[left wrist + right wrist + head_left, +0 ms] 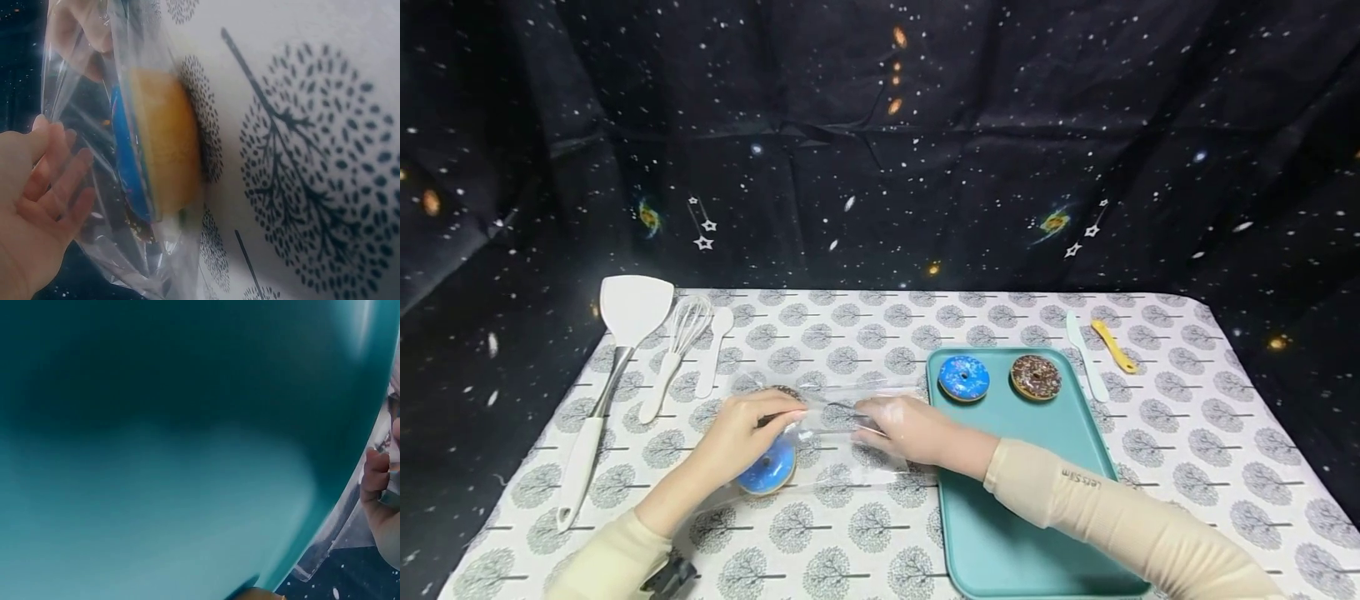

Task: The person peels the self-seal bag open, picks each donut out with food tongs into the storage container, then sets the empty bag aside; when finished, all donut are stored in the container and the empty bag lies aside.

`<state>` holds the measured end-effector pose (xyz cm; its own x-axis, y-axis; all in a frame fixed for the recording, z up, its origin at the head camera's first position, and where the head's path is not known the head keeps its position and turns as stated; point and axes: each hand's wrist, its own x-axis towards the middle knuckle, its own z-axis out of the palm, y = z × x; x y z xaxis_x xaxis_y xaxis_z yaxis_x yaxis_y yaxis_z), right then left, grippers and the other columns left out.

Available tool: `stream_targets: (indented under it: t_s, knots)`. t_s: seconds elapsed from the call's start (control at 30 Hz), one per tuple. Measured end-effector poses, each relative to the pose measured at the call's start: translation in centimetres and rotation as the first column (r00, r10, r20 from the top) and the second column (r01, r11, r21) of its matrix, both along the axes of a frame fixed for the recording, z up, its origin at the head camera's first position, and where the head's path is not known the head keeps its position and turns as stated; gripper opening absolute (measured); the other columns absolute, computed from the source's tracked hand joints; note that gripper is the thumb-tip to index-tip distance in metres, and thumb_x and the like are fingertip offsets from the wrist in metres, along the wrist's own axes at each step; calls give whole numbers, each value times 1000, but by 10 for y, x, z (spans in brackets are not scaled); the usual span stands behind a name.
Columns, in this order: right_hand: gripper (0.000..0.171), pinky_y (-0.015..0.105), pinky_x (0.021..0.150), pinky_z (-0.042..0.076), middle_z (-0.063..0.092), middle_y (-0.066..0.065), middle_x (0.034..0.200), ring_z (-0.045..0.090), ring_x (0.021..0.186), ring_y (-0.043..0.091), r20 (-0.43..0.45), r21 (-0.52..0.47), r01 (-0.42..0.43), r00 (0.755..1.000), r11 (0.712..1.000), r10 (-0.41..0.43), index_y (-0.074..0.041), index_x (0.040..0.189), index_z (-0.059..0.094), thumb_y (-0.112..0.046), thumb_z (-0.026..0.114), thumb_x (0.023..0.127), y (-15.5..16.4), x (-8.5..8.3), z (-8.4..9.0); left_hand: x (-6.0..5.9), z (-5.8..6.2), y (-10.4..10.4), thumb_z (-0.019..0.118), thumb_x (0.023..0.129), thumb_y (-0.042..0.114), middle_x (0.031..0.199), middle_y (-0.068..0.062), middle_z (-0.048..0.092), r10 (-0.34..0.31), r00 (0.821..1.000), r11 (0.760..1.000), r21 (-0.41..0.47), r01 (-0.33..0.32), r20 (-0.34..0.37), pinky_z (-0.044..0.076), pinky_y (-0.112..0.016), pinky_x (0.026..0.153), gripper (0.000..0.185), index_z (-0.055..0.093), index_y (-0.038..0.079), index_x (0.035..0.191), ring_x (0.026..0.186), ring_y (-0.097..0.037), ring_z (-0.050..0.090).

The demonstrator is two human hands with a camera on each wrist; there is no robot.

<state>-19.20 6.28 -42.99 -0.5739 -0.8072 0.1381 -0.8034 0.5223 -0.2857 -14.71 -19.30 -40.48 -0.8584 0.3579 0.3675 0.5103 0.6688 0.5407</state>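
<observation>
Beige right sleeve (1120, 517), yellowish left sleeve (613, 558)

The right sleeve, at lower right of the head view, is close-fitting and beige-cream, with crosswise folds towards the bottom corner. Small dark lettering (1081, 477), apparently "LetsSlim", is printed near its wrist end. The left sleeve, at lower left, is a pale, faintly yellow cream. Beside its edge shows a small black fitting (672, 575), its details too small to tell. The left hand (748, 429) and right hand (904, 427) are bare.

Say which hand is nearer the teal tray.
Right. The right hand is just left of the teal tray, forearm over it; the left hand is farther left, by a blue donut.
</observation>
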Motion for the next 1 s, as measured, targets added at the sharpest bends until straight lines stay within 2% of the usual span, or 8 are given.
stream_targets:
  t_s: [0.13,0.3,0.4,0.57,0.67,0.8,1.0]
  knots:
    - [39,26,74,56,65,0,96,63,75,11,-77,28,-5,997,1000,7,-8,123,55,-37,48,97,-1,3,-2,0,0,1,68,86,19,98,4,71,4,1000,1000,7,-4,18,53,-37,88,14,73,14,98,94,-15,66]
    - [33,20,59,55,63,0,83,60,60,10,-222,-46,-74,973,996,62,-4,117,59,-28,56,94,1,3,-7,1,0,-1,68,85,19,99,4,70,3,1000,1000,14,-3,29,53,-37,89,15,73,15,99,95,-15,65]
    - [32,14,54,52,63,-1,81,58,55,7,-266,-62,-95,961,994,76,-3,114,61,-26,58,93,4,2,-9,1,-2,-2,68,85,20,99,3,70,8,999,1000,12,-8,31,53,-37,89,16,72,15,99,95,-15,65]
    - [29,14,52,51,64,-1,80,58,54,7,-292,-53,-92,954,994,73,-5,111,63,-27,57,93,13,5,-7,1,-5,-6,68,85,21,101,-1,71,14,999,1000,16,-14,32,49,-44,94,16,72,15,100,103,-24,64]
    - [32,15,56,53,66,2,84,60,56,8,-301,-58,-94,951,994,72,-2,113,64,-26,59,92,21,9,-4,2,-6,-8,67,86,21,103,-5,70,18,999,999,27,-19,35,46,-49,97,17,72,14,100,107,-31,61]
    - [34,12,59,52,67,3,86,60,58,6,-279,-61,-90,958,994,69,1,113,63,-25,59,92,35,13,-2,4,-6,-9,66,87,22,105,-6,70,29,998,999,29,-31,55,49,-47,94,17,72,14,101,102,-27,64]
    - [34,14,62,54,64,1,80,61,63,7,-279,-96,-68,960,993,38,1,113,63,-24,63,89,62,22,5,4,-6,-11,66,87,20,104,-4,70,33,997,999,28,-36,74,54,-39,87,18,72,13,102,94,-19,66]
